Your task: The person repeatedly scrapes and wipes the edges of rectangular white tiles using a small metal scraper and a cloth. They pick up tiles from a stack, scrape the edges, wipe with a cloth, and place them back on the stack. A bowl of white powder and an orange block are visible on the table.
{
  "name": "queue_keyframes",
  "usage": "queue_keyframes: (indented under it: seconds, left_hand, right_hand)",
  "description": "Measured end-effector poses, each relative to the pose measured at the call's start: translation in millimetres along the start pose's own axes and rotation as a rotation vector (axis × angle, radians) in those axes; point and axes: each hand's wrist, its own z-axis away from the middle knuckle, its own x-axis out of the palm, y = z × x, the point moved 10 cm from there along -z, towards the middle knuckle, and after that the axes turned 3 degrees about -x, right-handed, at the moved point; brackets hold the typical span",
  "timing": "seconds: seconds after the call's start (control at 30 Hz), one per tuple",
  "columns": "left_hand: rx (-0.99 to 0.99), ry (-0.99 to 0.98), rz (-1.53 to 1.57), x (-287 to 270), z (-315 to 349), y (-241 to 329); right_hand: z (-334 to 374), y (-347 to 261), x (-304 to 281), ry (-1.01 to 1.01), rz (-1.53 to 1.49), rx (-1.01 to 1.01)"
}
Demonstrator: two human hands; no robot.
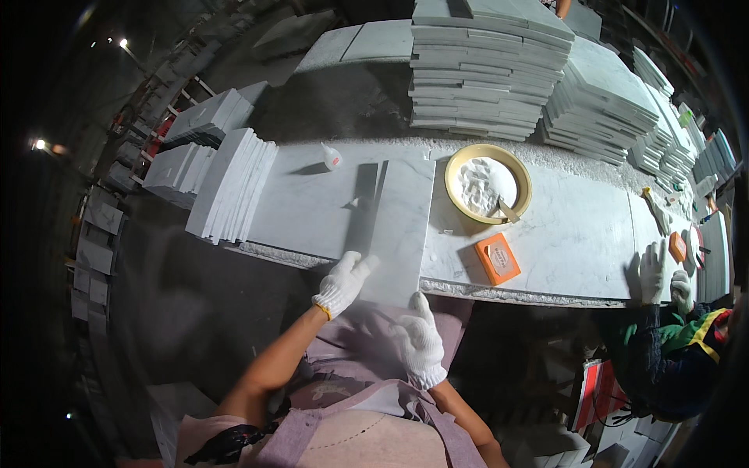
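Observation:
A long, pale grey-white marble slab (402, 222) lies across the bench in front of me, its near end overhanging the edge. My left hand (343, 287), in a white knit glove, grips the slab's near left edge. At the near right corner is my right hand (421, 343), gloved too; one digit points up against the slab's edge and the others are curled, partly hidden. Along the slab's left side runs a narrow strip (380, 183). To the right sit a yellow bowl (452, 195) of white powder with a scraper (509, 210) in it, and an orange block (498, 259).
A small white bottle (331, 157) stands on the bench (296, 191) at the left, near upright marble slabs (234, 187). Tall slab stacks (488, 74) rise behind the bowl. At far right, a co-worker's gloved hands (652, 271) are at the same bench, near another orange block (677, 247).

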Motion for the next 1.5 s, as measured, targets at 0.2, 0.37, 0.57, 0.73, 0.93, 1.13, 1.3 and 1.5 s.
queue_keyframes:
  seconds: [0.2, 0.37, 0.57, 0.73, 0.93, 1.13, 1.3, 1.5]
  left_hand:
    - [-0.018, 0.010, 0.081, 1, -6, -13]
    - [0.043, 0.026, 0.052, 0, -8, -10]
    - [0.088, -0.065, 0.131, 4, -2, -29]
    - [0.561, 0.053, -0.272, 16, 17, -10]
    - [0.085, -0.129, 0.055, 14, 8, -42]
    - [0.220, -0.149, 0.278, 2, 11, -23]
    - [0.161, -0.130, 0.219, 2, 12, -34]
    - [0.430, 0.147, 0.221, -49, -2, -11]
  right_hand:
    - [6, 7, 20, -0.134, 0.161, 0.232]
    - [7, 3, 29, -0.259, 0.223, 0.224]
    - [-19, 9, 11, -0.022, -0.436, 0.465]
    - [-104, 6, 27, -0.022, -0.266, 0.318]
    - [-225, 41, 103, -0.113, 0.252, 0.072]
    - [-341, 56, 92, 0.005, 0.480, 0.028]
    - [-331, 61, 53, 0.169, 0.471, 0.051]
    - [-190, 26, 64, -0.035, 0.297, 0.018]
